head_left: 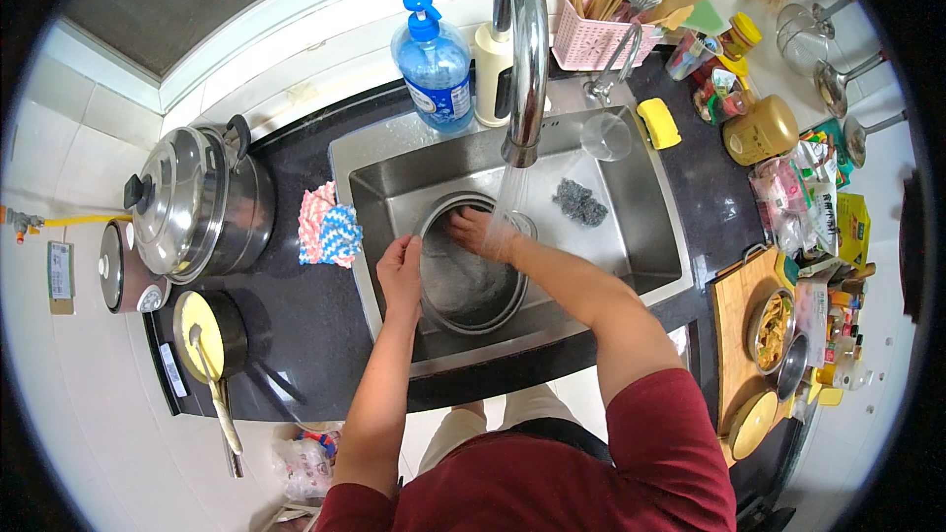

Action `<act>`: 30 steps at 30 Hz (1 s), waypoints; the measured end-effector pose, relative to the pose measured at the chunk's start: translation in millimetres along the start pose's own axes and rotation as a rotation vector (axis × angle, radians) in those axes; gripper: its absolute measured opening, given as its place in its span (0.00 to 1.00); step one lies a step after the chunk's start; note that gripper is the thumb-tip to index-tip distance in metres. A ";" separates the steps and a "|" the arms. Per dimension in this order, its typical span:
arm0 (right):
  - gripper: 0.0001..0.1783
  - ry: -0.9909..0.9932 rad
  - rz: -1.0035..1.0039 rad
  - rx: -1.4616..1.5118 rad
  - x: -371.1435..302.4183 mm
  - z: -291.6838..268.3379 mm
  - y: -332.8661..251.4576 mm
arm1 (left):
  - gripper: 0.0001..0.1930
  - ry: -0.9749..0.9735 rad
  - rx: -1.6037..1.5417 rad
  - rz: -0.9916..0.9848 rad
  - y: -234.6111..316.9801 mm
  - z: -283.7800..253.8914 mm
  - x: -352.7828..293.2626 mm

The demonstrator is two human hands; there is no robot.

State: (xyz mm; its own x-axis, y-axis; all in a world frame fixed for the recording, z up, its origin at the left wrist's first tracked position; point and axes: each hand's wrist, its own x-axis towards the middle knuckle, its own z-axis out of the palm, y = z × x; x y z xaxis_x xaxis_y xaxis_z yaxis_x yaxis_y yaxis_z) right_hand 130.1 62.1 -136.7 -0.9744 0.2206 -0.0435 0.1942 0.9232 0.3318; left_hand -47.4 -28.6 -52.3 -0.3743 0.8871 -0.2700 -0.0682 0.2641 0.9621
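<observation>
A round metal pot (463, 281) sits in the left part of the steel sink (631, 246), with water in it. My left hand (399, 271) is closed on the pot's left rim. Inside the pot, near its far wall, is my right hand (480, 233), fingers apart and touching the inner surface. Water runs from the tall curved faucet (522, 128) beside my right wrist into the pot. To the right, a grey steel wool scrubber (579, 203) lies on the sink floor. A clear round strainer or cup (606, 136) is at the sink's far right corner.
Left of the sink lie a knitted cloth (330, 227), a large lidded steamer pot (192, 202) and a small saucepan (207, 335). Behind stand a blue soap bottle (434, 69) and a pink utensil basket (601, 39). A yellow sponge (658, 124) and a cutting board (731, 335) are on the right.
</observation>
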 end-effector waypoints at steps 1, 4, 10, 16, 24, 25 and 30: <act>0.16 0.017 0.003 0.019 -0.9 0.8 1.9 | 0.10 -0.010 0.000 -0.014 2.2 1.9 3.1; 0.15 -0.058 0.105 0.075 -1.2 1.2 1.8 | 0.10 0.061 -0.025 -0.009 15.8 7.2 3.2; 0.18 -0.599 0.535 1.106 11.5 -49.2 -68.7 | 0.11 0.079 -0.028 0.065 7.1 12.0 7.8; 0.18 0.484 1.004 1.308 67.0 -31.8 -61.3 | 0.11 0.086 -0.029 0.042 4.6 16.0 2.0; 0.16 -0.159 1.000 0.800 9.2 -17.0 -54.3 | 0.09 0.111 -0.145 0.030 13.2 14.8 10.9; 0.17 -0.334 0.901 0.859 8.0 -25.1 -60.8 | 0.09 0.108 -0.136 0.039 13.0 18.0 11.4; 0.13 0.129 1.020 2.207 26.9 -64.9 -58.6 | 0.10 0.009 0.028 0.054 6.4 37.1 0.9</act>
State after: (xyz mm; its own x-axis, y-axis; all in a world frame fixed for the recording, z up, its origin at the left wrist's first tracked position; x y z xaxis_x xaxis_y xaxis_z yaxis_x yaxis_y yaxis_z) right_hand 85.1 -6.5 -96.1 -0.5274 0.6801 -0.5092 0.1074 -0.5412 -0.8340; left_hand -13.9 -12.1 -47.9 -0.3846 0.8972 -0.2172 -0.0217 0.2265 0.9738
